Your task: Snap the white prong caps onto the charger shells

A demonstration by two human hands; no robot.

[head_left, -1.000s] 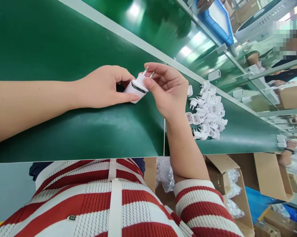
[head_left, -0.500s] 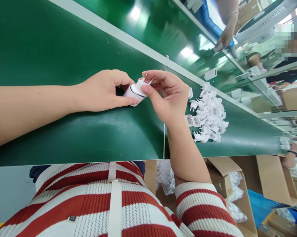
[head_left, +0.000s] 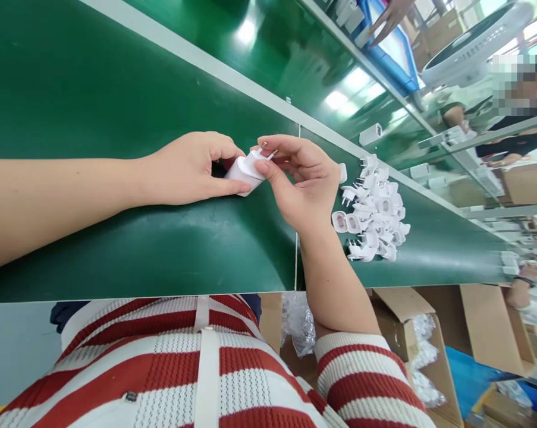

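Both hands are close together on one white plug, low over the green table point(head_left: 161, 249). The left hand point(head_left: 192, 169) is wrapped around the white body point(head_left: 235, 175). The right hand point(head_left: 308, 178) pinches the pin cap point(head_left: 249, 161) with its thumb and fingers, and two metal pins point(head_left: 262, 146) poke up toward one o'clock. The cap sits on the end of the body, and only a thin line shows between them. So the two parts look nearly or fully joined, but I can't tell if they are tight. From the plug, a pile of white caps point(head_left: 377, 217) lies between three and four o'clock, just past the right wrist. Those caps are loose, so they look like work left over.

The table's front edge is at six o'clock, right by the striped shirt point(head_left: 161, 368). A pale strip point(head_left: 245, 89) crosses at twelve o'clock, and a thin table seam point(head_left: 297, 261) runs down near four o'clock, beside the right wrist. The green top spreads wide toward ten o'clock. The right arm has less room, because the pile is close.
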